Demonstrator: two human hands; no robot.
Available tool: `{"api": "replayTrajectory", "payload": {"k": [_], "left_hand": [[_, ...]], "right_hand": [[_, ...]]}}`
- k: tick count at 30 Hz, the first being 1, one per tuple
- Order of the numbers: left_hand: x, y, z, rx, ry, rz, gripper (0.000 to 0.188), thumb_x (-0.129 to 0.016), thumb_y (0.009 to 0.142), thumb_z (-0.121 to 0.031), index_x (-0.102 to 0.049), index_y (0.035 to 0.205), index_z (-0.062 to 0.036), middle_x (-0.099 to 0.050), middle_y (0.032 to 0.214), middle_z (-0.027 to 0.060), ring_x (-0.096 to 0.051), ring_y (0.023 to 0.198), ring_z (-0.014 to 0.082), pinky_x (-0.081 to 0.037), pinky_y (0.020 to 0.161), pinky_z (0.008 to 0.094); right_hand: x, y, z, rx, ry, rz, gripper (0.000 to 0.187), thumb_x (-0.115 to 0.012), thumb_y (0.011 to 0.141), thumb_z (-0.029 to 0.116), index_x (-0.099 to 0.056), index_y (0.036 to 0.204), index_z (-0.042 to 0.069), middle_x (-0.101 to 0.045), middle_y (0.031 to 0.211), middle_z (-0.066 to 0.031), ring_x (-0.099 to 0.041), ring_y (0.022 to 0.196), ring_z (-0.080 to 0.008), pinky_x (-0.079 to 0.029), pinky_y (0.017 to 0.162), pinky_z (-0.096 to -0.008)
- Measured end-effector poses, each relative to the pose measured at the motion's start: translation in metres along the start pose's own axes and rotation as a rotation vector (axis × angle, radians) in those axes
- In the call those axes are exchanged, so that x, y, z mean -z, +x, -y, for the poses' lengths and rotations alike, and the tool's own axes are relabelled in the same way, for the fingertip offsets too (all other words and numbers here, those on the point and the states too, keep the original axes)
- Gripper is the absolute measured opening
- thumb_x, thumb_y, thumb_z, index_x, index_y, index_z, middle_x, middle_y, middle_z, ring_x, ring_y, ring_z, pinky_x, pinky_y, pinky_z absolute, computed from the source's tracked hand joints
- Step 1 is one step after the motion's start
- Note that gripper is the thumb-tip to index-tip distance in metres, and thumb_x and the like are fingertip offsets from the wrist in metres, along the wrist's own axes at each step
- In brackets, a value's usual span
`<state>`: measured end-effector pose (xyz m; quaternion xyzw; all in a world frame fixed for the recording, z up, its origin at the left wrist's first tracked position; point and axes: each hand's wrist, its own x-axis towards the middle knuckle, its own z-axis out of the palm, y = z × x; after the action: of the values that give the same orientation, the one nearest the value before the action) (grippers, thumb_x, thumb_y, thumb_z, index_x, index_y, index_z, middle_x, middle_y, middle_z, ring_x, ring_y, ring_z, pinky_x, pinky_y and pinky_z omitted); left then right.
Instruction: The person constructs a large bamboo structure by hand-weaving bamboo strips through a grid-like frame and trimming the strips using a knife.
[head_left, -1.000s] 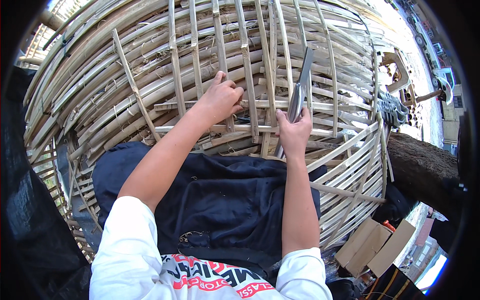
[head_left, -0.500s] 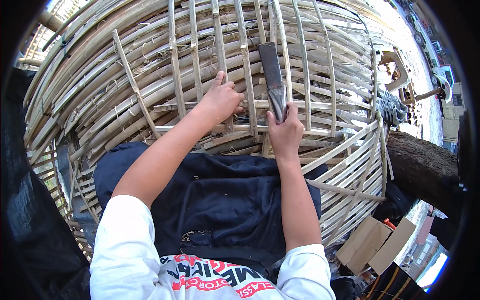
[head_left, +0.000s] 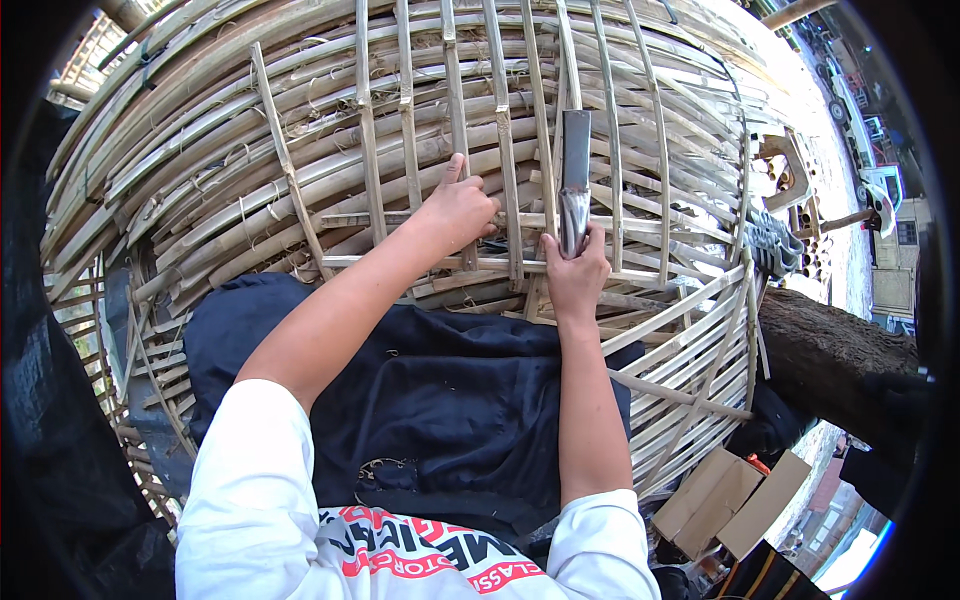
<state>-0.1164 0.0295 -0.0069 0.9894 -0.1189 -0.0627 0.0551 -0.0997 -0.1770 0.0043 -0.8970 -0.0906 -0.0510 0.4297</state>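
My right hand (head_left: 577, 285) is closed around the shiny metal handle of a broad-bladed knife (head_left: 576, 150). Its dark, square-ended blade points away from me over the bamboo strips. To the left, my left hand (head_left: 460, 213) is closed on a bamboo strip (head_left: 462, 130) that runs away from me, with the thumb lying along it; the curled fingertips are partly hidden. Two bamboo crosspieces pass beneath my hands; the nearer crosspiece (head_left: 640, 275) spans to the right. All these belong to a large curved bamboo frame (head_left: 400, 150) of woven and tied strips.
Dark cloth (head_left: 450, 390) covers my lap. At the right are a thick log (head_left: 830, 335), a grey sandal (head_left: 772, 245) and an opened cardboard box (head_left: 710, 495). Black sheeting (head_left: 60, 400) hangs at the left. A parked vehicle (head_left: 885, 185) stands far right.
The knife has turned from leaning left to nearly upright, and its blade tip has moved right and nearer me. My left hand keeps its hold, while the whole view has shifted slightly.
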Motion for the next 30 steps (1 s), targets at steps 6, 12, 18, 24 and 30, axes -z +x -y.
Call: {"api": "replayTrajectory", "payload": {"k": [6, 12, 18, 24, 30], "left_hand": [[-0.005, -0.001, 0.005, -0.072, -0.096, -0.202, 0.028, -0.074, 0.080, -0.032, -0.071, 0.092, -0.0077, -0.068, 0.084, 0.0051, -0.059, 0.107, 0.0213, -0.019, 0.114, 0.0566], [0.020, 0.000, 0.003, -0.102, -0.244, -0.324, 0.025, -0.075, 0.076, -0.021, -0.066, 0.094, -0.0056, -0.064, 0.093, 0.0075, -0.056, 0.107, 0.0251, -0.028, 0.110, 0.0497], [0.036, 0.053, -0.013, -0.146, -0.253, -0.586, 0.023, -0.067, 0.080, -0.013, -0.061, 0.102, -0.0081, -0.058, 0.107, 0.0091, -0.053, 0.118, 0.0281, -0.033, 0.108, 0.0505], [0.026, 0.131, -0.008, -0.449, 0.064, -0.419, 0.049, -0.054, 0.094, -0.030, -0.045, 0.142, -0.0364, -0.035, 0.155, -0.0011, -0.021, 0.148, 0.0200, -0.006, 0.122, 0.0574], [0.029, 0.156, -0.022, -0.688, 0.136, -0.301, 0.046, -0.053, 0.097, -0.031, -0.046, 0.142, -0.0345, -0.035, 0.155, -0.0021, -0.024, 0.147, 0.0200, -0.012, 0.121, 0.0563]], "right_hand": [[0.000, 0.005, -0.005, 0.012, 0.005, -0.022, 0.043, -0.079, 0.077, 0.018, -0.057, 0.106, -0.004, -0.067, 0.080, -0.0228, -0.068, 0.073, -0.0385, -0.052, 0.069, -0.0417], [-0.001, 0.008, -0.024, -0.060, 0.117, -0.029, 0.039, -0.080, 0.077, 0.017, -0.058, 0.102, -0.004, -0.068, 0.077, -0.0167, -0.068, 0.067, -0.0241, -0.052, 0.064, -0.0353], [0.008, 0.013, -0.023, -0.190, 0.277, 0.040, 0.032, -0.077, 0.079, 0.013, -0.059, 0.100, -0.002, -0.070, 0.076, -0.0090, -0.067, 0.068, -0.0155, -0.053, 0.067, -0.0296], [0.000, 0.013, -0.029, -0.210, 0.300, 0.029, 0.032, -0.076, 0.077, 0.011, -0.059, 0.101, -0.001, -0.071, 0.081, -0.0103, -0.068, 0.072, -0.0170, -0.053, 0.070, -0.0319], [0.011, 0.011, -0.019, -0.145, 0.145, 0.067, 0.042, -0.082, 0.071, 0.015, -0.058, 0.101, -0.001, -0.066, 0.079, -0.0129, -0.065, 0.068, -0.0237, -0.051, 0.066, -0.0357]]}}
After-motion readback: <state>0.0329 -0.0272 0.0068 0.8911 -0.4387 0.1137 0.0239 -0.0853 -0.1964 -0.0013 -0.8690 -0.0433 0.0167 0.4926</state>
